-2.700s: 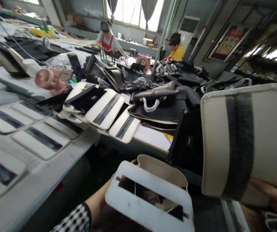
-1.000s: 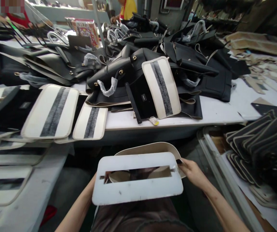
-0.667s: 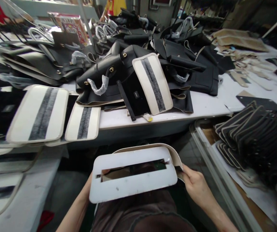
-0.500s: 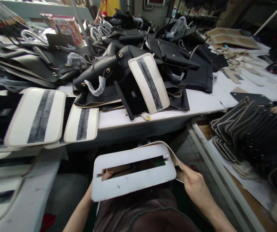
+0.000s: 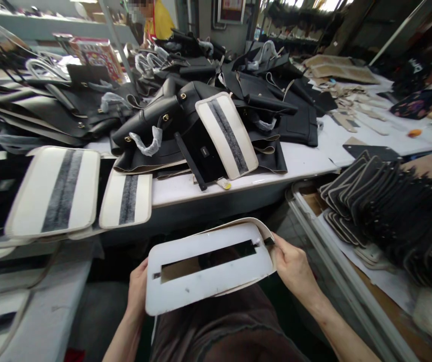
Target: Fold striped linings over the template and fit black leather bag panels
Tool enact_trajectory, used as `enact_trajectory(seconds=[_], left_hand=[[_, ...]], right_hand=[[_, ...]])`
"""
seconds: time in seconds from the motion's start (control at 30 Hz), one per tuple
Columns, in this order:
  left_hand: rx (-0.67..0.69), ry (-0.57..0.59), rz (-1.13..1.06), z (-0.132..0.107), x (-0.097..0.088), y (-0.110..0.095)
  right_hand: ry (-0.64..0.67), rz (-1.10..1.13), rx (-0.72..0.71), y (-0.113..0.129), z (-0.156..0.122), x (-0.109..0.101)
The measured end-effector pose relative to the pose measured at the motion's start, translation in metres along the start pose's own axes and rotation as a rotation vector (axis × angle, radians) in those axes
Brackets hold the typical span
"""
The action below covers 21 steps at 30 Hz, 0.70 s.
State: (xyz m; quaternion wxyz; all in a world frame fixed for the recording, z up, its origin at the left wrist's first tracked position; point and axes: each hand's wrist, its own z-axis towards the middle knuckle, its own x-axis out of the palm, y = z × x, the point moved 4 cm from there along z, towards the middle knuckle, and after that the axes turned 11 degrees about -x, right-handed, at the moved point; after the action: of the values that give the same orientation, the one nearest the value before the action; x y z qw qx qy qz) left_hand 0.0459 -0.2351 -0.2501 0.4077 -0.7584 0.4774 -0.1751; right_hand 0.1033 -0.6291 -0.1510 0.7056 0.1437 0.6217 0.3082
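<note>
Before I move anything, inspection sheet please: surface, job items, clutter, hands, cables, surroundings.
Surface: white tabletop, partly covered.
Job items: white slotted panel, tilted; beige band along its back and right end.
Clutter: heaped black bag pieces; striped cream panel at left; stacked dark pieces at right.
Hands: left hand at the panel's left end, fingers partly hidden; right hand gripping the band.
Cables: none identifiable.
Surroundings: person in yellow beyond the heap.

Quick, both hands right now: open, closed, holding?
Left hand: at the left end of the white slotted plate; grip cannot be told.
Right hand: closed on the beige piece at the plate's right end.
</note>
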Motion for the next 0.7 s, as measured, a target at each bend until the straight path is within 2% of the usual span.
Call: enact_trajectory(seconds=[0.1,0.2,0.27,0.37,0.43,0.53,0.6,0.7], left_hand=[[-0.061,-0.016,-0.07,-0.008,-0.005,-0.003],[-0.081,-0.043,-0.049,-0.015,-0.006,-0.004],[-0.094,-0.074,-0.033,-0.017,-0.007,-0.006],[-0.067,-0.126,-0.009,-0.014,-0.011,-0.01],[-0.034,-0.145,0.015,-0.011,-0.014,-0.012],[0.0,-0.13,0.07,-0.008,-0.017,-0.014],[0.003,-0.129,0.099,-0.009,-0.017,-0.017],[-0.023,-0.168,0.107,-0.016,-0.016,-0.023]], right_hand=[[-0.003,0.005,-0.011,0.001,-0.002,0.001],[-0.027,0.11,0.047,-0.006,-0.012,0.005],[-0.03,0.275,0.125,-0.013,-0.016,0.009],[0.017,0.671,0.294,-0.024,-0.019,0.02],[0.027,0.984,0.442,-0.033,-0.018,0.033],[-0.063,1.317,0.65,-0.05,-0.018,0.062],[-0.1,1.387,0.714,-0.058,-0.017,0.084],[-0.06,1.399,0.705,-0.06,-0.011,0.112]])
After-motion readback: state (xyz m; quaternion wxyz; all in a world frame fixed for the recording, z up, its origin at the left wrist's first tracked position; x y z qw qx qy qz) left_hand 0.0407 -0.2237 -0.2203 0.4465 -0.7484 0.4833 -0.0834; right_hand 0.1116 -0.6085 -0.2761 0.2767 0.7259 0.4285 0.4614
